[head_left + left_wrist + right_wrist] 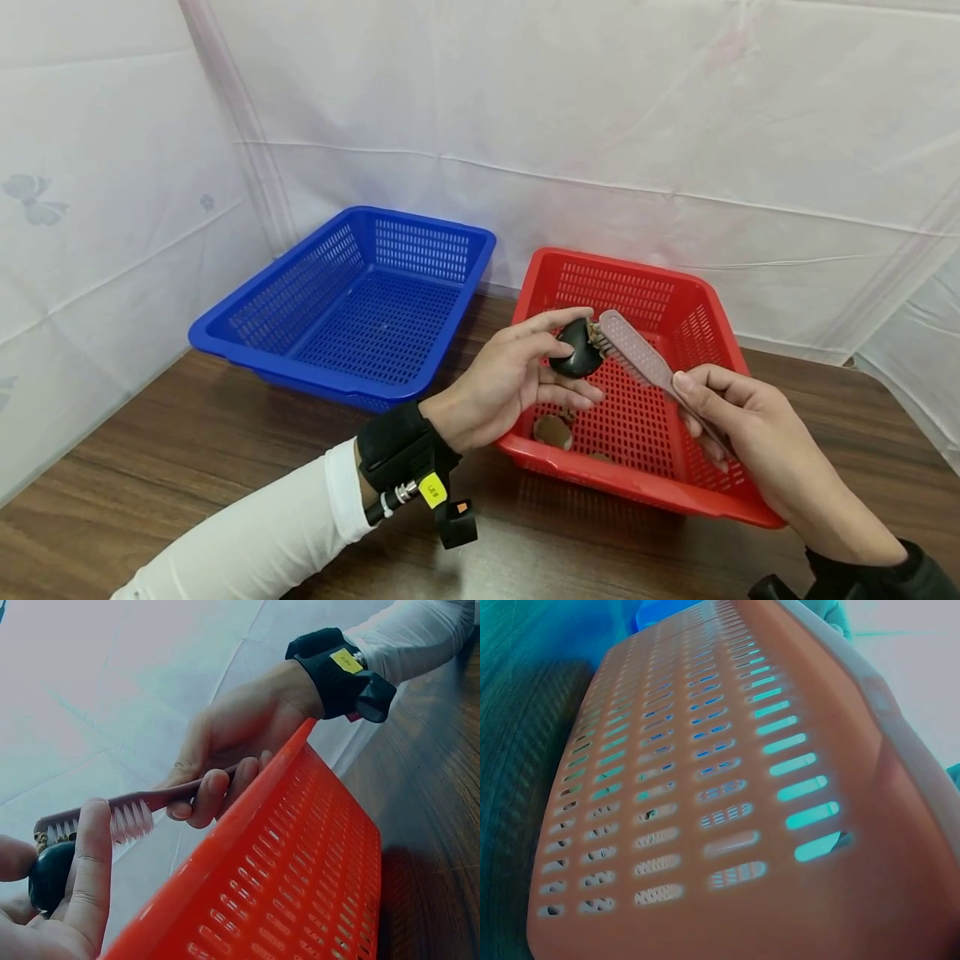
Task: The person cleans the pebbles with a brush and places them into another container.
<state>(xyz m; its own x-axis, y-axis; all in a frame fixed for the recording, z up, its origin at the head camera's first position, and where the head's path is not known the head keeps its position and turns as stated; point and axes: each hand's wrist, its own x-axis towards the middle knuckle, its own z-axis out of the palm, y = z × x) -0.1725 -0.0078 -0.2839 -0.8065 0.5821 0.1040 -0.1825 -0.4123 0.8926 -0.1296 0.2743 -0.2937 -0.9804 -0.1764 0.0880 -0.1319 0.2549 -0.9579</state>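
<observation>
My left hand (pixel 517 367) pinches a glossy black stone (pixel 579 350) above the near left part of the red basket (pixel 637 487). Brown dirt-like clumps (pixel 594 333) cling to the stone's right edge. With my right hand (pixel 765 425) I grip the handle of a pinkish-brown brush (pixel 637 346). Its pale bristles (pixel 133 821) face down, and those near the tip touch the clumps in the left wrist view. A brown, rounded piece (pixel 552 432) lies in the basket below my left hand. The right wrist view is filled by the basket's wall (pixel 675 750), which hides the hand.
A blue basket (pixel 382 333) stands to the left of the red one on the dark wood table (pixel 187 467). White sheeting (pixel 465 100) hangs behind and at the sides. Each wrist wears a black camera strap (pixel 405 454).
</observation>
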